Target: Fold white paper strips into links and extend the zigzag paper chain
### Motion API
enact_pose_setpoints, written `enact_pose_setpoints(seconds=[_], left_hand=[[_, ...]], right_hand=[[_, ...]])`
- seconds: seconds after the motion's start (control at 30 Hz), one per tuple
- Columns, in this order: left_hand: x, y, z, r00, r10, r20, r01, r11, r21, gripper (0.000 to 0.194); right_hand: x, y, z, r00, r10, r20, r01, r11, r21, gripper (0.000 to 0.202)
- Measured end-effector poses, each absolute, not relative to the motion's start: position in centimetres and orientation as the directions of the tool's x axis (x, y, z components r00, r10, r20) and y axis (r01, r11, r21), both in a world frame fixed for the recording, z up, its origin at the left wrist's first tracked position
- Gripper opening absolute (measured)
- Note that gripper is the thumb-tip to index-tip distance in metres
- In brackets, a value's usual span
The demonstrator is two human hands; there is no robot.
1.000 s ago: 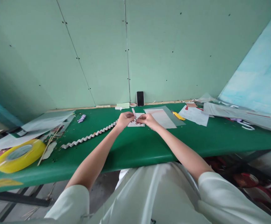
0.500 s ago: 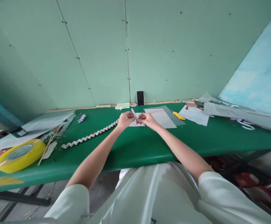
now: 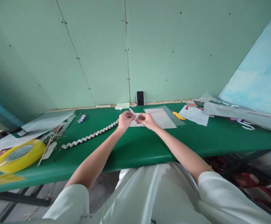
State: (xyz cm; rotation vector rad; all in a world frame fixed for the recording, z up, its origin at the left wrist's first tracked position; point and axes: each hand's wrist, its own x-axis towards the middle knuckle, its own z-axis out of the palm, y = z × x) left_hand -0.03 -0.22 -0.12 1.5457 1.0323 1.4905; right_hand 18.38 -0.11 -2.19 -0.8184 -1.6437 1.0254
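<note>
1. Head view: the person's bare left hand (image 3: 125, 120) and bare right hand (image 3: 147, 120) are meeting above the middle of a long, smooth green bench (image 3: 135, 146), fingertips close together.
2. The left hand is pinching a slim, pale pinkish paper strip (image 3: 131, 110), which is sticking up and tilting away to the left from the fingertips.
3. The right hand is curling its thumb and fingers toward the strip's lower end; whether it is gripping that end, I cannot tell, as the detail is too small.
4. Under both hands a small white paper sheet (image 3: 135, 124) is lying flat, partly covered by them.
5. A zigzag chain of folded greyish-white paper (image 3: 88, 137) is running slantwise over the bench up to the left hand; whether it is touching the hand is unclear.
6. Just right of the right hand, a larger white rectangular paper (image 3: 162, 118) is overlapping a translucent greyish sheet (image 3: 180, 121), and a yellow-handled cutter (image 3: 178, 115) is resting near that sheet's edge.
7. Beyond the hands, a black-screened phone with a white rim (image 3: 140, 98) is leaning upright against the pale green wall (image 3: 102, 56).
8. Far left, a wide roll of yellow tape (image 3: 37, 149) is lying on its side, well apart from the hands.
</note>
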Motion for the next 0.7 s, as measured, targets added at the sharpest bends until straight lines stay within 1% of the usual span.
enact_pose_setpoints(seconds=[0.13, 0.27, 0.43, 0.57, 0.7], left_hand=[[0.0, -0.5, 0.1, 0.003, 0.911, 0.413, 0.078, -0.412, 0.908, 0.03], [-0.1, -0.6, 0.5, 0.011, 0.905, 0.425, 0.073, -0.424, 0.903, 0.032], [0.0, -1.0, 1.0, -0.009, 0.91, 0.415, 0.055, -0.414, 0.909, 0.031], [0.2, -0.9, 0.8, -0.034, 0.925, 0.378, -0.004, -0.379, 0.925, 0.034], [0.3, -0.5, 0.2, 0.047, 0.94, 0.337, -0.116, -0.33, 0.937, 0.042]], right_hand=[[18.3, -0.4, -1.9, -0.259, 0.888, 0.381, -0.029, 0.387, -0.922, 0.047], [18.0, -0.9, -1.4, -0.311, 0.886, 0.343, -0.05, 0.345, -0.937, 0.05], [17.9, -1.2, -1.1, -0.294, 0.875, 0.384, -0.091, 0.374, -0.923, 0.049], [18.0, -1.2, -1.0, -0.295, 0.882, 0.368, -0.099, 0.355, -0.93, 0.048], [18.1, -1.3, -0.8, -0.288, 0.893, 0.346, -0.109, 0.329, -0.938, 0.047]])
